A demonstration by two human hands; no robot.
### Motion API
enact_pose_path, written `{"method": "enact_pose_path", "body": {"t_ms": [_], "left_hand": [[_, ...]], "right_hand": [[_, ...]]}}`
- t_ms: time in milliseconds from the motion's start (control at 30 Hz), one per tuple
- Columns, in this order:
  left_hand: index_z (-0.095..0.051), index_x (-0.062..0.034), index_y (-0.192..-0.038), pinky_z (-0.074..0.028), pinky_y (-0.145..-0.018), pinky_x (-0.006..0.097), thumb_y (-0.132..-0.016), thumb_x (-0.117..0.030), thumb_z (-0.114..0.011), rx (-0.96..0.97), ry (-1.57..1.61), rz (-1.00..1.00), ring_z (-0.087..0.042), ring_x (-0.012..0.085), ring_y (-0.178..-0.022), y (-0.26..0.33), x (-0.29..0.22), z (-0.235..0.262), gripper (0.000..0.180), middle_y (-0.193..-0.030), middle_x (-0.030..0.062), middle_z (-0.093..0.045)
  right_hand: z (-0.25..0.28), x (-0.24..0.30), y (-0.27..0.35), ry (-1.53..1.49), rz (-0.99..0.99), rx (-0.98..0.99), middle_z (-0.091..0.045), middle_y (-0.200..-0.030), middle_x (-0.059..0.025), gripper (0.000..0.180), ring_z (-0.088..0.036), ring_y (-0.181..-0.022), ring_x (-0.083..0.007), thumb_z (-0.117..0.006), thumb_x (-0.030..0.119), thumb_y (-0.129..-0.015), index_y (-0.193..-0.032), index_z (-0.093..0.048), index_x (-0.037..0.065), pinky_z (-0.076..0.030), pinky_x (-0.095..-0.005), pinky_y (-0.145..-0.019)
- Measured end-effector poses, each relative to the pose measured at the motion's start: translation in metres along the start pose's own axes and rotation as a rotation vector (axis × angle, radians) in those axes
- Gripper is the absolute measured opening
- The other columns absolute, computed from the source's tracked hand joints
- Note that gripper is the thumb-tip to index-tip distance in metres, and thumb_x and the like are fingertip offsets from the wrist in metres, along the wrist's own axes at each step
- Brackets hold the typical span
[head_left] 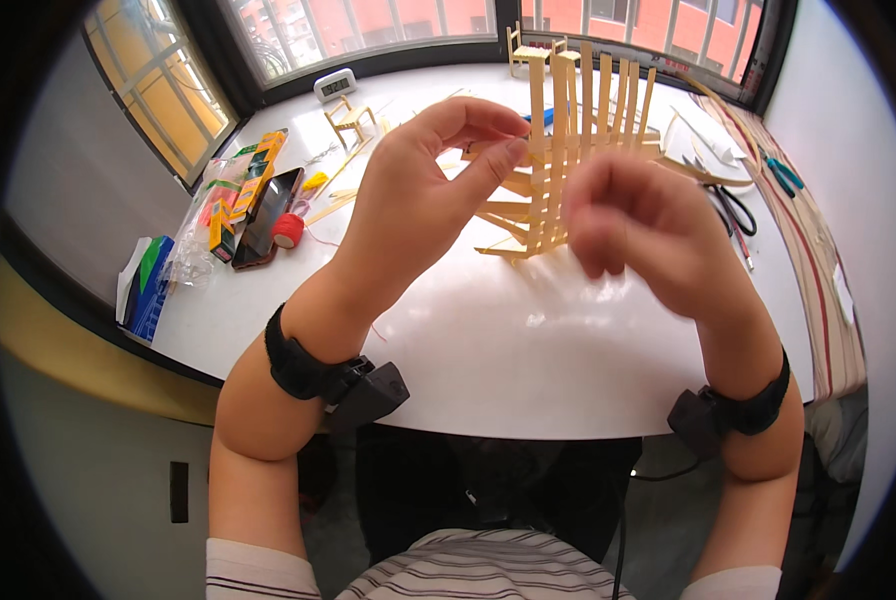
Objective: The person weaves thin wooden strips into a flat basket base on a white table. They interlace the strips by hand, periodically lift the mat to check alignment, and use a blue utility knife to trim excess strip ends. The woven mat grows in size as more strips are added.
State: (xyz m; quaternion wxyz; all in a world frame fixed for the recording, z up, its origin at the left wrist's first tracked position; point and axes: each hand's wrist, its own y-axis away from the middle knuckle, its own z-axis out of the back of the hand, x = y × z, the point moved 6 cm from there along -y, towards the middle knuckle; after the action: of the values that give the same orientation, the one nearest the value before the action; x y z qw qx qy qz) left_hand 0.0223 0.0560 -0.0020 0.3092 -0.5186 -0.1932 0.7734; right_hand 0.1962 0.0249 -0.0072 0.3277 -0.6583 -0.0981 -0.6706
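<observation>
A woven piece of pale, flat bamboo-like strips [536,190] stands up from the white table, its long loose ends rising toward the window. At its left edge my left hand [430,175] pinches a strip between thumb and forefinger. My right hand [658,235] is in front of the weave's right side, blurred by motion, its fingers curled closed. Whatever those fingers may hold is hidden. Crosswise strip ends stick out to the left below my left hand. Part of the weave is covered by my right hand.
Left on the white table [488,370] lie a dark phone [270,218], a red tape roll [288,231], small yellow boxes [256,180] and a blue-green package [150,285]. A tiny chair [350,120] and digital clock [335,86] stand behind. Scissors [733,208] and pliers [785,175] lie right.
</observation>
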Motion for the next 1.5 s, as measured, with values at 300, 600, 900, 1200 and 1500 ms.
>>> {"method": "enact_pose_path", "body": {"t_ms": [300, 600, 900, 1200, 1500], "left_hand": [[-0.067, 0.0004, -0.109, -0.05, -0.093, 0.028, -0.096, -0.016, -0.07, 0.021, 0.041, 0.103, -0.065, 0.0116, -0.101, 0.0, -0.001, 0.001, 0.02, -0.103, 0.0058, -0.07], [-0.067, 0.0011, -0.11, -0.05, -0.093, 0.028, -0.097, -0.019, -0.069, 0.023, 0.006, 0.06, -0.065, 0.0115, -0.1, 0.001, 0.0, 0.003, 0.024, -0.102, 0.0054, -0.07], [-0.07, 0.0011, -0.103, -0.055, -0.075, 0.026, -0.096, -0.019, -0.071, 0.025, -0.077, 0.121, -0.068, 0.0109, -0.089, 0.002, 0.002, 0.005, 0.021, -0.096, 0.0063, -0.072], [-0.07, -0.0051, -0.09, -0.049, -0.1, 0.038, -0.085, -0.007, -0.077, -0.088, -0.591, -0.532, -0.069, 0.0208, -0.082, 0.002, -0.036, 0.011, 0.009, -0.085, 0.0052, -0.071], [-0.064, -0.0059, -0.078, -0.05, -0.097, 0.039, -0.077, -0.009, -0.077, 0.402, -0.69, -0.436, -0.063, 0.027, -0.085, 0.015, -0.018, -0.017, 0.013, -0.08, 0.0082, -0.064]], "right_hand": [[-0.096, 0.03, 0.061, -0.241, 0.084, 0.885, -0.069, -0.085, -0.007, 0.015, -0.066, -0.073, -0.0251, -0.069, 0.02, -0.094, -0.1, -0.066, 0.007, -0.051, -0.0328, -0.064], [-0.089, 0.038, 0.057, -0.276, 0.096, 0.911, -0.068, -0.083, -0.0078, 0.014, -0.065, -0.073, -0.0295, -0.068, 0.017, -0.095, -0.098, -0.065, 0.004, -0.051, -0.034, -0.062], [-0.091, 0.036, 0.058, -0.241, 0.113, 0.944, -0.068, -0.083, -0.0075, 0.015, -0.066, -0.073, -0.0289, -0.068, 0.019, -0.095, -0.097, -0.066, 0.004, -0.051, -0.0335, -0.062], [-0.081, 0.028, 0.057, -0.258, 0.116, 0.885, -0.07, -0.085, -0.0075, 0.013, -0.067, -0.073, -0.0276, -0.067, 0.019, -0.096, -0.098, -0.067, 0.006, -0.051, -0.0329, -0.062], [-0.009, 0.009, 0.016, -0.116, -0.123, 0.13, -0.064, -0.081, 0.0001, 0.006, -0.061, -0.069, -0.007, -0.065, 0.006, -0.096, -0.1, -0.062, 0.001, -0.044, -0.02, -0.059]]}}
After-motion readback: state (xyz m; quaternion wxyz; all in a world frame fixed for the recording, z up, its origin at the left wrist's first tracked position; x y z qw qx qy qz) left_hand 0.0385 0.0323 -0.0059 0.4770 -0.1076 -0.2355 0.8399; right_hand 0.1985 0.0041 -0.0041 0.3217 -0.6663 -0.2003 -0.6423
